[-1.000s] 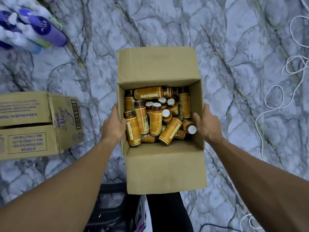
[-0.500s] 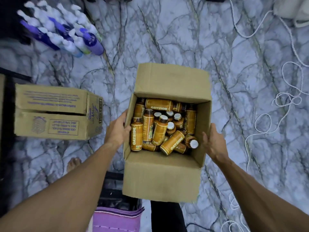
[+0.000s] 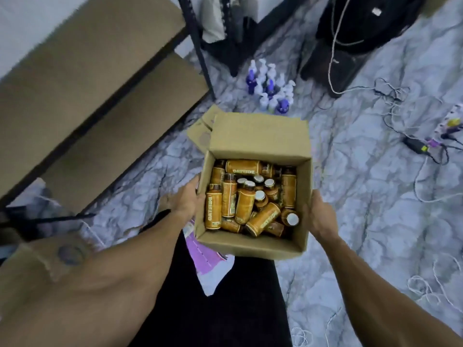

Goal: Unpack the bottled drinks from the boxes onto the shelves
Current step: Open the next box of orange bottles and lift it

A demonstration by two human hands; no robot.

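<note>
An open cardboard box (image 3: 258,135) is held up off the marble-patterned floor. Inside lie several brown Oatside bottles (image 3: 261,219) with silver caps, jumbled, some upright and some on their sides. My left hand (image 3: 186,200) grips the box's left wall, fingers curled over its rim. My right hand (image 3: 319,216) holds the right wall from outside, thumb along the edge. Brown shelf boards (image 3: 82,63) in a black metal frame stand at the upper left, with nothing on them in view.
Several purple and white pump bottles (image 3: 269,87) stand on the floor beyond the box. A black appliance (image 3: 350,38) with white cables sits at the back right. Cords and a power strip (image 3: 431,144) lie on the floor at right. A purple bag (image 3: 203,254) lies under the box.
The box has been lifted from the floor in both hands and the view has swung toward the shelf. The second cardboard box at left is out of sight.
</note>
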